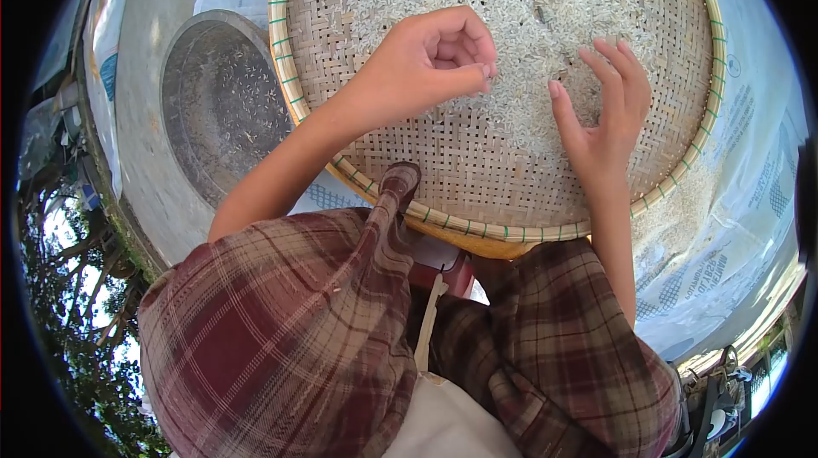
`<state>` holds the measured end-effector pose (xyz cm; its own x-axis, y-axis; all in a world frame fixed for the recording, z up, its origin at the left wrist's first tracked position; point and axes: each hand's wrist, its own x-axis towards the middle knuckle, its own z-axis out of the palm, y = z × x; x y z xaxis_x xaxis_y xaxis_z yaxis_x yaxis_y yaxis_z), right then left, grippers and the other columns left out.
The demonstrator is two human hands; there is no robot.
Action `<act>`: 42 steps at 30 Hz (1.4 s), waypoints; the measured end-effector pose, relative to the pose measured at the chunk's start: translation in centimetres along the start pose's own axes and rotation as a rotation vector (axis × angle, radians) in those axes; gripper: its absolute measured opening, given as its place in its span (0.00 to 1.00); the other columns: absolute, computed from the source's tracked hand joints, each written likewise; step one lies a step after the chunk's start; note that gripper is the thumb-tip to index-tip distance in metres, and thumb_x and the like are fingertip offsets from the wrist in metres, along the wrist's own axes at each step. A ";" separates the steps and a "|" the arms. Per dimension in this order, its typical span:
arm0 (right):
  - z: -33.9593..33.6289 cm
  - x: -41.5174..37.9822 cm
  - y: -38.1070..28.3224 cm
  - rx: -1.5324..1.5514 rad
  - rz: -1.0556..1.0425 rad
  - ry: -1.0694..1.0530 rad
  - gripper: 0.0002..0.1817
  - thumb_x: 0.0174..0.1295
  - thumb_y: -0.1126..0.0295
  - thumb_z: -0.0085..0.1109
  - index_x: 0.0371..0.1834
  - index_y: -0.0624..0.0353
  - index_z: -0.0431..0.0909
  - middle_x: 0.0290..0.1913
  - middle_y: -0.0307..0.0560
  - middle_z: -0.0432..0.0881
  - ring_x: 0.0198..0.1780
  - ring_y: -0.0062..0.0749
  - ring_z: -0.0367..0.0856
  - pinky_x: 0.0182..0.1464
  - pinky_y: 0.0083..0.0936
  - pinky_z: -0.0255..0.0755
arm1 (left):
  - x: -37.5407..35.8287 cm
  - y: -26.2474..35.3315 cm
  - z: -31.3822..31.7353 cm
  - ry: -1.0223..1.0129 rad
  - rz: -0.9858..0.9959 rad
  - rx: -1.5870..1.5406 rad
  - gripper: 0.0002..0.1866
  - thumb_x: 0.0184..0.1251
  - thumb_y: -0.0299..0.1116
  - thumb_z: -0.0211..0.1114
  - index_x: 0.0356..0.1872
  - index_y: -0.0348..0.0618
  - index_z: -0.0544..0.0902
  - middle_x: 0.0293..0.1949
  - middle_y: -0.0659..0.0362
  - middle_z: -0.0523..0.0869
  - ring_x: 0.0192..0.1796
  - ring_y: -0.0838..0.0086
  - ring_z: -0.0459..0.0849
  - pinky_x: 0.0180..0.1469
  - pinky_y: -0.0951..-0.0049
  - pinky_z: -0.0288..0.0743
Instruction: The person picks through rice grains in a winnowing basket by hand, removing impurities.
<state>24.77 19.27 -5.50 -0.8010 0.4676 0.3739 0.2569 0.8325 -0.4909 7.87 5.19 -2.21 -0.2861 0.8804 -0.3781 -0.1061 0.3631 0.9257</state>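
A round woven bamboo tray (pixel 383 177) with a green-stitched rim lies before me, white rice grains (pixel 511 109) spread over its middle and far part. Above the grains is my left hand (pixel 439 53), its fingers curled in and the thumb tip against the index finger. Whether a tiny thing sits in that pinch cannot be made out. To its right, my right hand (pixel 607 109) hovers over the tray with thumb and fingers spread, nothing visible between them. A few darker specks lie among the rice.
Left of the tray stands a grey round basin (pixel 192 109) with scattered grains or husks in it. Printed plastic sacking (pixel 682 279) covers the ground at right. My plaid-clothed knees (pixel 290 305) are close to the tray's near rim.
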 end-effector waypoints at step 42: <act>2.0 -0.7 -2.2 0.100 0.006 -0.070 0.10 0.47 0.70 0.65 0.34 0.54 0.79 0.51 0.42 0.74 0.59 0.41 0.67 0.60 0.37 0.56 | 0.4 -2.2 1.2 0.168 0.617 0.957 0.09 0.46 0.24 0.64 0.31 0.40 0.79 0.30 0.59 0.75 0.35 0.66 0.77 0.35 0.69 0.74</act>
<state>23.69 16.53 -6.26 -0.8366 0.4472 0.3164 0.2091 0.7945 -0.5701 9.12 5.10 -4.40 -0.1693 0.9631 0.2093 0.8423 0.0311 0.5381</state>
